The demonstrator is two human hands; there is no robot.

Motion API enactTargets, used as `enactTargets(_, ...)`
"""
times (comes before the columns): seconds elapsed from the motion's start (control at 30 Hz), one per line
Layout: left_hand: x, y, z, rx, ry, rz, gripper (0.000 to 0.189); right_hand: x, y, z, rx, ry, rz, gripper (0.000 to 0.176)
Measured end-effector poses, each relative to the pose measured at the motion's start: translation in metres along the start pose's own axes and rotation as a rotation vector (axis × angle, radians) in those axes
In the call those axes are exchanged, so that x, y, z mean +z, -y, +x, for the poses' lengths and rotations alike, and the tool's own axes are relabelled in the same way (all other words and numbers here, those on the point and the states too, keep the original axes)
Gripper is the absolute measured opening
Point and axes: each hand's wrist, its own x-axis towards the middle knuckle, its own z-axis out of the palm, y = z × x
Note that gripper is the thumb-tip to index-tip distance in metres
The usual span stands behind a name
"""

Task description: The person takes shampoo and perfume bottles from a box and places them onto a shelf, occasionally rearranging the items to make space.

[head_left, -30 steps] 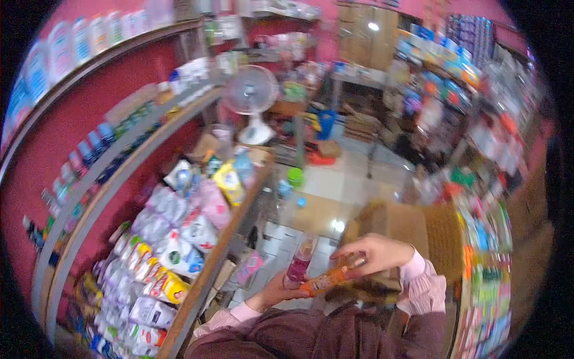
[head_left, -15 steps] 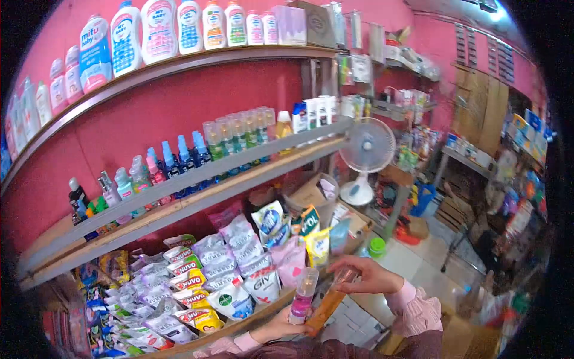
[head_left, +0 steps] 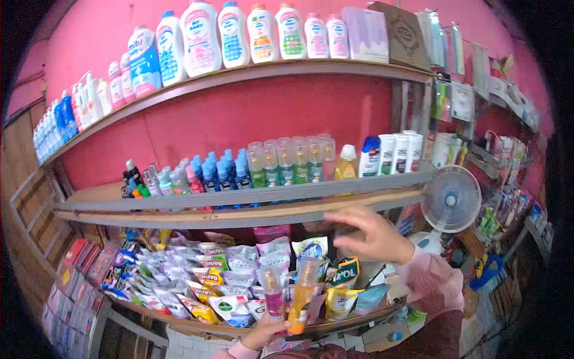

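gripping pink bottle (head_left: 272, 299) and orange bottle (head_left: 302, 299), left hand (head_left: 260, 332); right hand (head_left: 372, 235) raised, fingers spread.

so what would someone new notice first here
Probably the large white plastic bottles with colourful labels along the top wooden shelf, against the bright pink wall. Next, perhaps the clear-capped pink bottle and clear-capped orange bottle in the left hand, low centre, then the round white fan at right.

Left hand (head_left: 263, 335) holds two bottles (head_left: 302, 299); right hand (head_left: 375, 236) apparently open.
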Motion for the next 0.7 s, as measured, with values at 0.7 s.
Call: enactTargets(0.7,-0.083,-0.065,-0.032,0.337,-0.303,-0.027,0.07,0.054,-0.052,0.193,-0.191,-0.266,-0.72,0.04)
